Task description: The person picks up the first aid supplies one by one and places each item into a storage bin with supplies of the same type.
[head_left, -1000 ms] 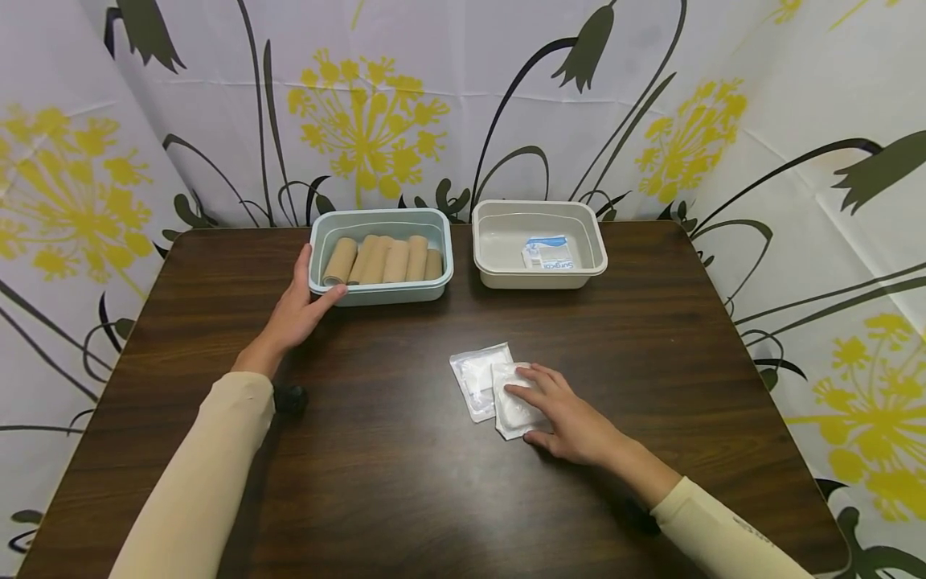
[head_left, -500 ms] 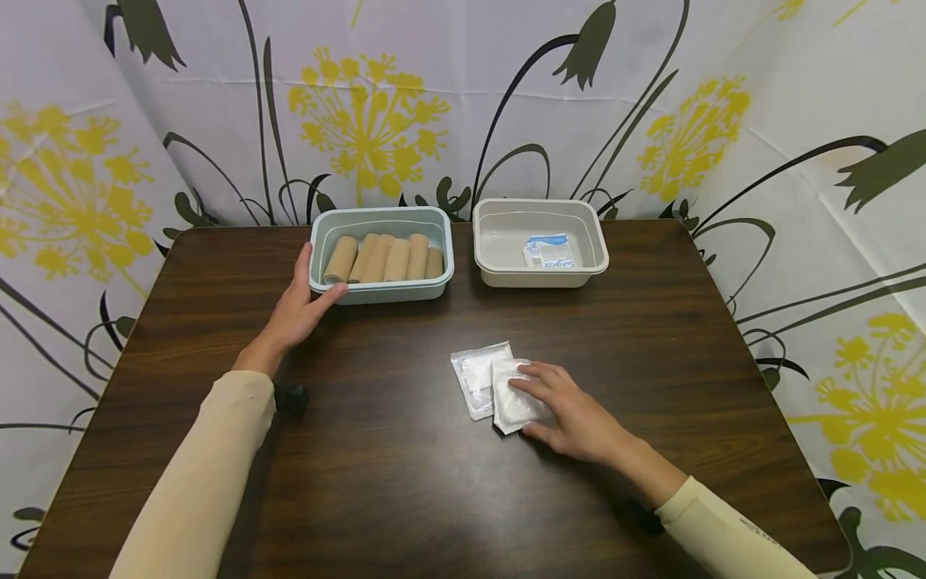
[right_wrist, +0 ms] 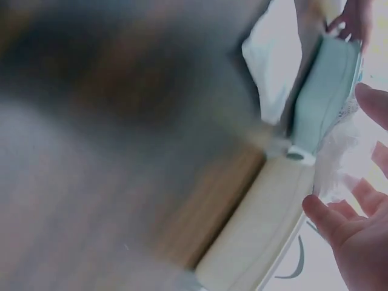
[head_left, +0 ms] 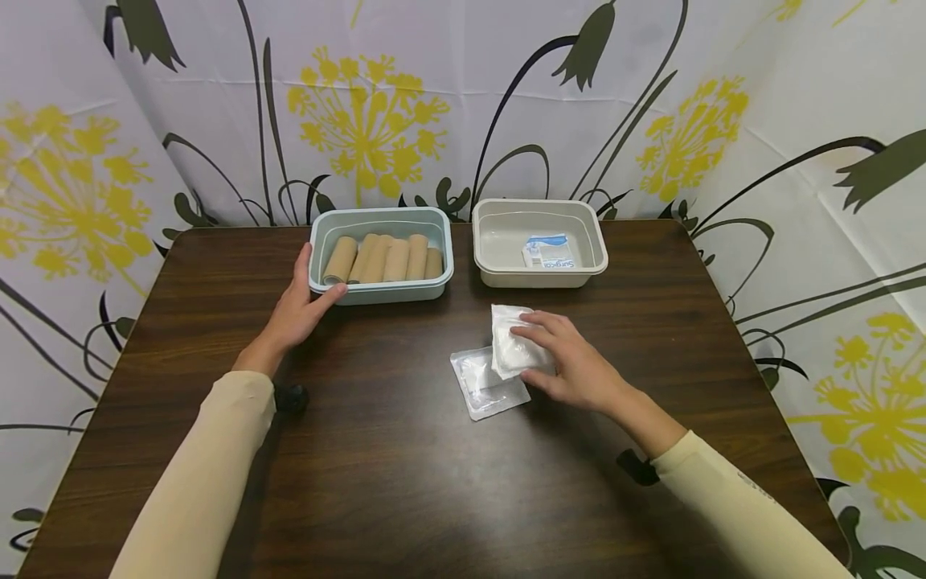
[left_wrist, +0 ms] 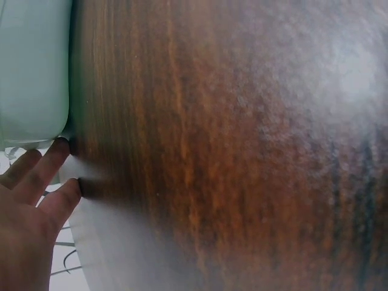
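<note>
My left hand (head_left: 292,310) touches the left end of a pale blue plastic tub (head_left: 383,296), fingers along its side and thumb at the front rim. Tan rolled bandages (head_left: 396,260) lie side by side in that tub. My right hand (head_left: 579,362) holds a white gauze packet (head_left: 512,344) by its right side, raised off the table between thumb and fingers. Below it a second, flat clear-edged packet (head_left: 492,400) lies on the wood. In the right wrist view the held packet (right_wrist: 342,157) shows beside my fingertips, partly blurred.
A cream plastic tub (head_left: 535,279) stands at the back right, beside the blue one. Inside it lie blue-and-white packets (head_left: 550,252) with "Surgical" printed on them. The dark wood table (head_left: 376,482) backs onto a flower-patterned cloth (head_left: 463,104).
My right hand has lifted the gauze packet and moved it away from me, uncovering more of the packet underneath. The left hand keeps its place on the blue tub.
</note>
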A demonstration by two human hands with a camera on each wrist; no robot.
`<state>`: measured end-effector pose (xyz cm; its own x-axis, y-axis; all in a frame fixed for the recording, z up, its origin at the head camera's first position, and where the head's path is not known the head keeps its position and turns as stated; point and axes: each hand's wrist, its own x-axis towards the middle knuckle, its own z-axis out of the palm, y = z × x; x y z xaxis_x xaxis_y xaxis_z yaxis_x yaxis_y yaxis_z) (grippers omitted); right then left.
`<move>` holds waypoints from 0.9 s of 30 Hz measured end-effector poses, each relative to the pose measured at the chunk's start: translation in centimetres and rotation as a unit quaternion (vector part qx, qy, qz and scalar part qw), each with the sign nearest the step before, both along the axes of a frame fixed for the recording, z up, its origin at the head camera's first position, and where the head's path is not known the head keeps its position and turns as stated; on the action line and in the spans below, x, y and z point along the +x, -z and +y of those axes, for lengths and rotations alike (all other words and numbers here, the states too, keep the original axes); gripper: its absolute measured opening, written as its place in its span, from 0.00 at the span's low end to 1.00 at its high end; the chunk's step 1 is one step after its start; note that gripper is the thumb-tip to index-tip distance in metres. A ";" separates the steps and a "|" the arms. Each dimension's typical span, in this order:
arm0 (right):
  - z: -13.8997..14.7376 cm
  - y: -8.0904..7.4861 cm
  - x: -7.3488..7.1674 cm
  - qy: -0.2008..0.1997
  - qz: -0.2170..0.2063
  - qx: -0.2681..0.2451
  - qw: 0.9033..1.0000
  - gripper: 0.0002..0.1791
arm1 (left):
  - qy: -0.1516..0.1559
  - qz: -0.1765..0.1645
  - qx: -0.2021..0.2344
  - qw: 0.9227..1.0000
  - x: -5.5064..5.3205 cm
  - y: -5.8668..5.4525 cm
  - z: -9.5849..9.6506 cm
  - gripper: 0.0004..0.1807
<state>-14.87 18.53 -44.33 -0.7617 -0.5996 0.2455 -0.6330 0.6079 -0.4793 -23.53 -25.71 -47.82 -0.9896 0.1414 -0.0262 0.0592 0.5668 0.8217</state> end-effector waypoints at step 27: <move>-0.5 -2.8 -13.1 0.091 0.012 0.025 0.995 0.30 | -0.006 0.007 -0.004 1.000 -0.2 0.4 -0.2 0.50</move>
<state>-28.01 18.00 -41.53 -0.8531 -0.4640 0.2387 -0.5212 0.7361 -0.4319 -23.71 -25.89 -48.23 -0.9916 0.1285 -0.0137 0.0632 0.5749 0.8158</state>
